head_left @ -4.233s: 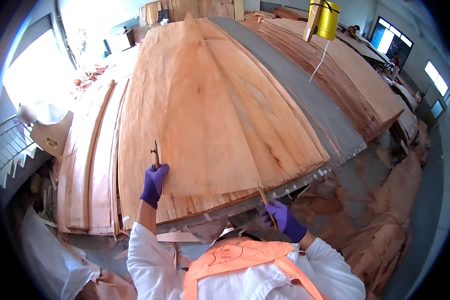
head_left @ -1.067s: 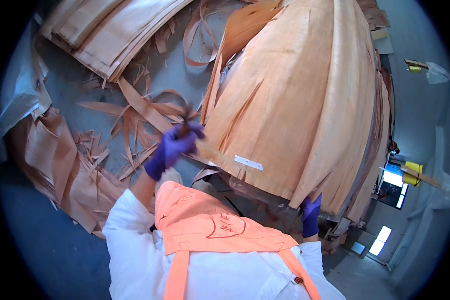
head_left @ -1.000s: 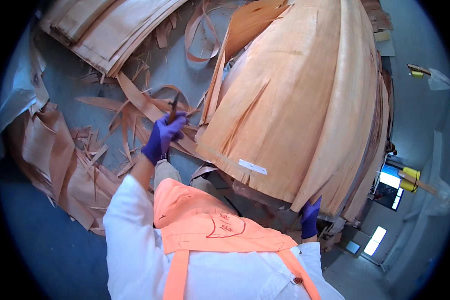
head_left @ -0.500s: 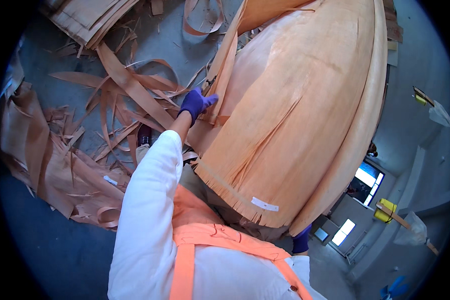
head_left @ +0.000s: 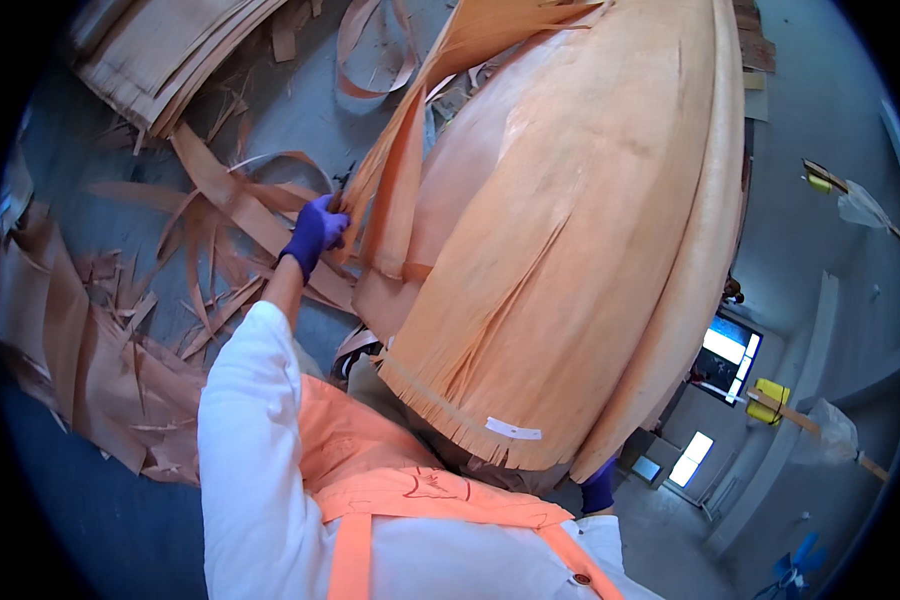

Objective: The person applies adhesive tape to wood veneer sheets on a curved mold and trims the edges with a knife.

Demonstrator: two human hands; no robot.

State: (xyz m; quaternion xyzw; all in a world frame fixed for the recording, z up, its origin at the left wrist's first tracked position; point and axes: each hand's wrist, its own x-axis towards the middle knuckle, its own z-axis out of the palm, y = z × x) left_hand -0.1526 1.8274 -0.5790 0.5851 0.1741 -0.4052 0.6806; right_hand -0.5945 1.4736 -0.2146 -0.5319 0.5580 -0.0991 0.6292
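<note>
A large tan wood veneer sheet [head_left: 570, 240], split and ragged along its near end, lies curved in front of me, with a white label [head_left: 513, 429] near that end. On its left, my purple-gloved left hand [head_left: 317, 232] is closed on a torn veneer strip [head_left: 378, 150], which runs up toward the sheet's far side. A small dark object pokes up by my fingers; its kind is unclear. My purple-gloved right hand [head_left: 599, 489] is at the sheet's near right corner, its fingers hidden behind the veneer.
Loose veneer strips [head_left: 225, 190] lie tangled on the grey floor to the left. A veneer stack [head_left: 160, 70] stands far left, and a crumpled veneer heap [head_left: 120, 380] nearer. Off to the right are a yellow object on a wooden stick [head_left: 769, 401] and a blue fan [head_left: 792, 567].
My left hand has moved left, away from the sheet, drawing the torn strip outward with it. My right hand stays at the near right corner.
</note>
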